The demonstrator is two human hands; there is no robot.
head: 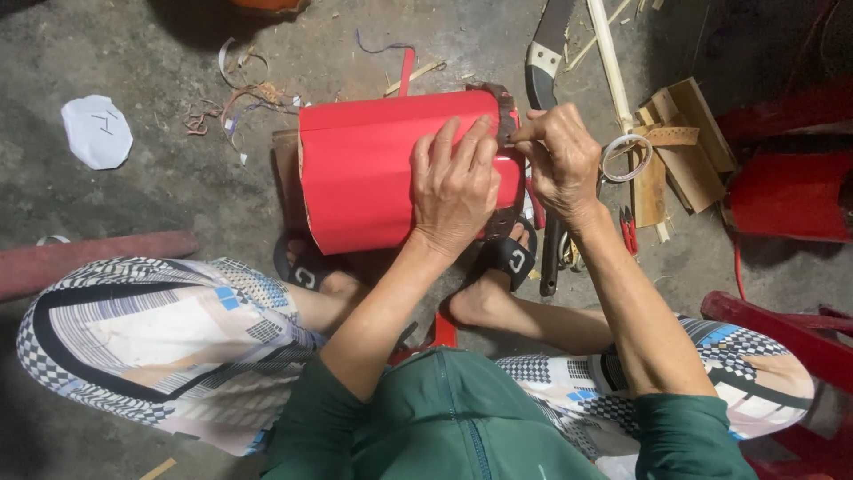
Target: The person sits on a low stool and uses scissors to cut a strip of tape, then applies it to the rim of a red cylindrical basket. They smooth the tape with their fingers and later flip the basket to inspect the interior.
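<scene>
A red paper-covered curved form, like a cylinder lying on its side, rests over my feet on the concrete floor. My left hand lies flat on its right part, fingers spread and pressing the red sheet down. My right hand pinches at the form's right end by a brown cardboard edge, with a small light strip sticking out from its fingers. Whether that strip is tape or paper I cannot tell.
A roll of tape and cardboard pieces lie right of my right hand. A saw and bamboo stick lie beyond. Another red form stands at the right. A white paper cutout and scraps lie at left.
</scene>
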